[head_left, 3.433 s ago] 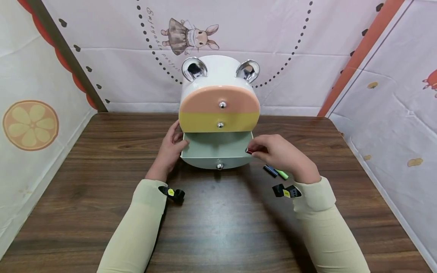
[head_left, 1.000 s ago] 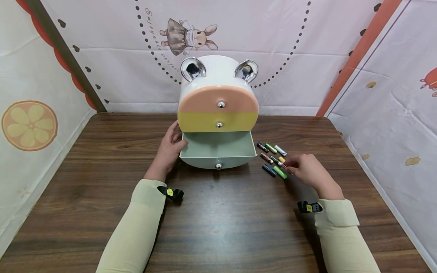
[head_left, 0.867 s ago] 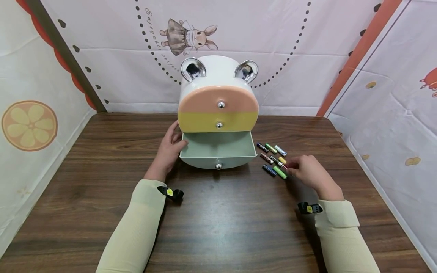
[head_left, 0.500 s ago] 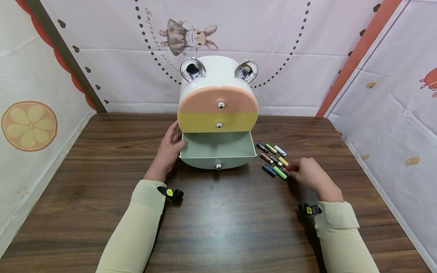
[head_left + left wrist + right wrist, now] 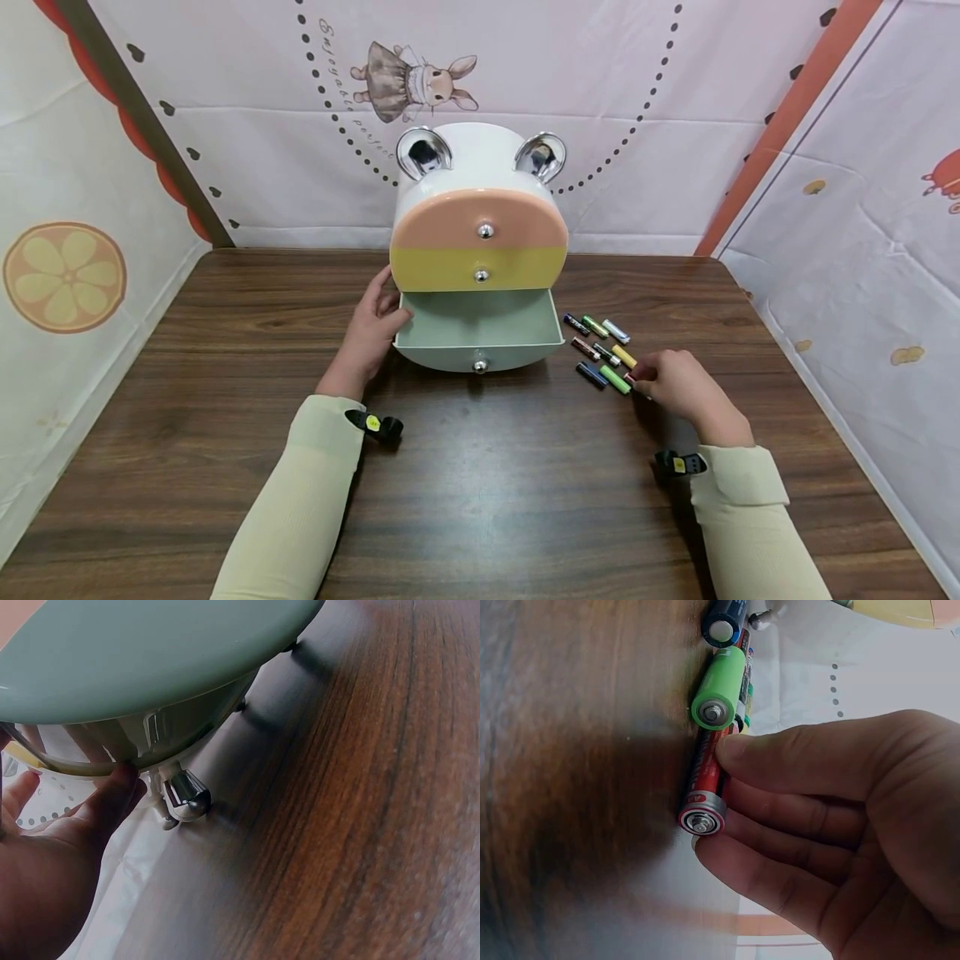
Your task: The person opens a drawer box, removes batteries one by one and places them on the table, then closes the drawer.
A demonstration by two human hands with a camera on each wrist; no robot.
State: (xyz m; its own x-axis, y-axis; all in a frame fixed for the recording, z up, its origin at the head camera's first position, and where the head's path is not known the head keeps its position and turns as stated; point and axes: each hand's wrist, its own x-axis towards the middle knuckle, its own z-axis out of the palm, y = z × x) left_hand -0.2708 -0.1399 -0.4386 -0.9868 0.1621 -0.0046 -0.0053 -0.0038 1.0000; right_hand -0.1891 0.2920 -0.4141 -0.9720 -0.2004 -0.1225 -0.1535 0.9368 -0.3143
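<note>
My right hand (image 5: 678, 383) pinches a red battery (image 5: 707, 776) between thumb and fingers, low over the table. Its terminal end faces the right wrist camera. Touching or nearly touching it is a light green battery (image 5: 615, 379), with a dark blue battery (image 5: 592, 375) beside that. A yellow battery (image 5: 623, 357) lies just behind the fingertips. At the left of the cabinet, my left hand (image 5: 365, 337) rests against its side, thumb at the edge of the pulled-out green drawer (image 5: 480, 357). The drawer's visible floor is bare.
The white cabinet (image 5: 483, 150) with chrome ears stands at the back of the wooden table (image 5: 480, 483). Its orange drawer (image 5: 450, 218) and yellow drawer (image 5: 442, 268) are closed. Several more batteries (image 5: 595, 326) lie right of the drawer. Printed cloth (image 5: 637, 217) hangs behind.
My right hand has carried the red battery from the drawer's right edge to the other batteries. Over the last second it shifts slightly nearer, uncovering the yellow battery. My left hand stays put.
</note>
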